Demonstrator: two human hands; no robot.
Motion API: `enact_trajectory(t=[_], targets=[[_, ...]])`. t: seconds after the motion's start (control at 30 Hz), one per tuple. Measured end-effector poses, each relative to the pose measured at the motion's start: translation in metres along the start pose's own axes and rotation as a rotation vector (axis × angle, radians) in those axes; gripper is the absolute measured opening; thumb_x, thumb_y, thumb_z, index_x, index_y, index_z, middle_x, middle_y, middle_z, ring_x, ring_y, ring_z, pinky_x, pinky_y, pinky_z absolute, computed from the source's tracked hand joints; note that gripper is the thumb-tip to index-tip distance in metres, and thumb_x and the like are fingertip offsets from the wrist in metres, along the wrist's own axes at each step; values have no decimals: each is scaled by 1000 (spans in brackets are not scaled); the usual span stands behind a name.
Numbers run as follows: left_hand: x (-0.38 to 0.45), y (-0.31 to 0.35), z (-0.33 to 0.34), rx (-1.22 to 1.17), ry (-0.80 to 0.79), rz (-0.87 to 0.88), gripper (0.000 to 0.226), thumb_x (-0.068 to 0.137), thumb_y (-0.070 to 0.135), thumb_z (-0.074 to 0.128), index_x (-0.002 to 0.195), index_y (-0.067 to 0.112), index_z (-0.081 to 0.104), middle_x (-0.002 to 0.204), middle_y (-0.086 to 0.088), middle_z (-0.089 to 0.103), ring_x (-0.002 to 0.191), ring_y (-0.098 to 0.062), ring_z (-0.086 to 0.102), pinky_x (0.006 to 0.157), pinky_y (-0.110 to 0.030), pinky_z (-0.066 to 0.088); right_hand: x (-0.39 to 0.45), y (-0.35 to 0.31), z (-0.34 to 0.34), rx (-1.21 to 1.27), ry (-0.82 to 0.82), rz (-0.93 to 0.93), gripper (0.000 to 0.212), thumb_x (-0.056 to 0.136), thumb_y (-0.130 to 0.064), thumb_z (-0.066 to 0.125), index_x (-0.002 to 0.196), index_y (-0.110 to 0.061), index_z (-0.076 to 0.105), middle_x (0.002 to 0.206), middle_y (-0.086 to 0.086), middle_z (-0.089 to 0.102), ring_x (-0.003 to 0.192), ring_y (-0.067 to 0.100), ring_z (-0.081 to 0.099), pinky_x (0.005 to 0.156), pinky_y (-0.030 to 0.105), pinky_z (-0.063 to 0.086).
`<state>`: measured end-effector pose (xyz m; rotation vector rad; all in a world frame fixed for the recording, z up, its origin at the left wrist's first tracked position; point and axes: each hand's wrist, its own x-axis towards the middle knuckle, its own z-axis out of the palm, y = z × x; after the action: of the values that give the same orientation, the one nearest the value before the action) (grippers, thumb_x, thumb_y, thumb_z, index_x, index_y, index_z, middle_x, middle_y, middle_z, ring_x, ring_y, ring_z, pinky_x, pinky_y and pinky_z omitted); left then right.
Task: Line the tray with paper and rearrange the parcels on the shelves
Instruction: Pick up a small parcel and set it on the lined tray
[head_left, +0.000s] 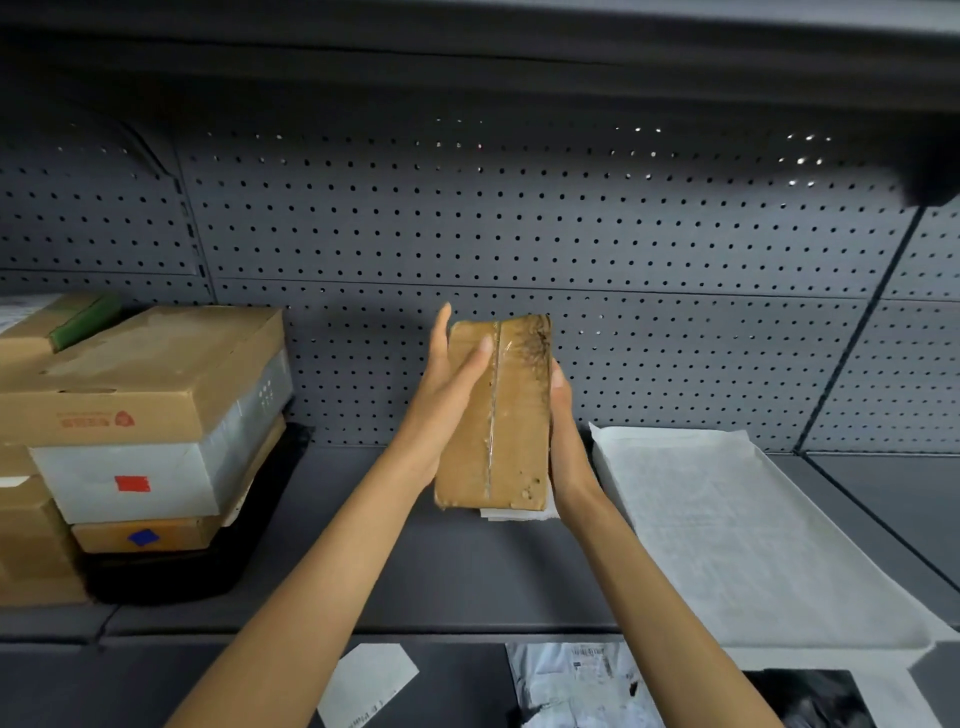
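A small brown cardboard parcel (511, 415), taped down its middle, is held upright above the grey shelf (415, 561). My left hand (447, 400) lies flat against its left face with the fingers straight. My right hand (563, 431) grips its right edge, thumb on the front. A white slip of paper sticks out under the parcel's lower end. To the right, a tray lined with white paper (727, 525) rests on the shelf. A stack of parcels (150, 415) sits at the left on a black tray (208, 561).
Pegboard back wall (519, 234) rises behind the shelf, and an upper shelf overhangs at the top. On the lower shelf lie a white label (369, 680), a grey plastic mailer (576, 686) and a black bag (810, 696). More boxes (31, 540) stand at the far left.
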<state>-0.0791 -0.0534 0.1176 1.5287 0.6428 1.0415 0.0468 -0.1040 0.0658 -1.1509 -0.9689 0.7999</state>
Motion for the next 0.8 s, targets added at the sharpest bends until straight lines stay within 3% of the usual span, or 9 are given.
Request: enact_trajectory(t=[0.07,0.13,0.33,0.53,0.6,0.67,0.73,0.8], targets=[[1,-7,12,-81,-36,-45,54,103,47,47,154,44,31,159,18,34,142,-1,33,121,-32,22,-2,-3,-16,8,18,30,75,89,-80,35,151,-38,42,150,-6,55,138,12,52,117,45,41],[3,-15,23,-136,-19,-91,46,102,47,50,147,40,45,155,12,47,144,-9,42,124,-42,28,-3,-6,-29,-11,38,34,67,95,-75,31,153,-42,37,152,-9,51,139,10,50,118,43,40],[6,1,81,-142,4,-114,57,104,45,46,157,32,30,161,17,33,150,-4,27,125,-33,18,0,-23,-81,-49,73,46,75,94,-76,28,155,-34,37,153,-4,52,139,13,51,115,41,43],[7,-4,133,-141,6,-146,55,102,51,48,154,38,36,151,23,41,142,-3,35,122,-33,21,-11,-33,-132,-83,83,87,82,85,-86,27,153,-41,39,153,-10,49,140,9,49,118,42,39],[8,-8,153,-152,1,-130,56,96,57,53,149,40,46,151,18,49,142,-8,42,122,-41,28,-16,-38,-152,-110,108,80,72,93,-79,25,149,-39,45,147,-8,55,134,7,54,111,34,46],[10,-10,170,-177,-2,-109,48,97,52,55,142,36,55,143,10,60,136,-14,53,117,-47,38,-20,-44,-170,-137,112,59,62,102,-67,21,144,-31,51,137,-4,62,122,2,59,91,17,53],[11,-12,187,-209,5,-114,36,101,43,56,133,29,63,133,3,68,128,-20,61,111,-51,44,-26,-49,-190,-177,114,50,56,106,-56,20,132,-21,55,124,-2,64,106,0,61,75,9,52],[13,-16,205,-257,19,-182,31,100,39,58,126,25,68,127,-2,72,123,-24,64,107,-53,48,-29,-54,-213,-257,122,78,50,107,-53,20,121,-20,55,122,-3,58,104,2,56,82,13,48]])
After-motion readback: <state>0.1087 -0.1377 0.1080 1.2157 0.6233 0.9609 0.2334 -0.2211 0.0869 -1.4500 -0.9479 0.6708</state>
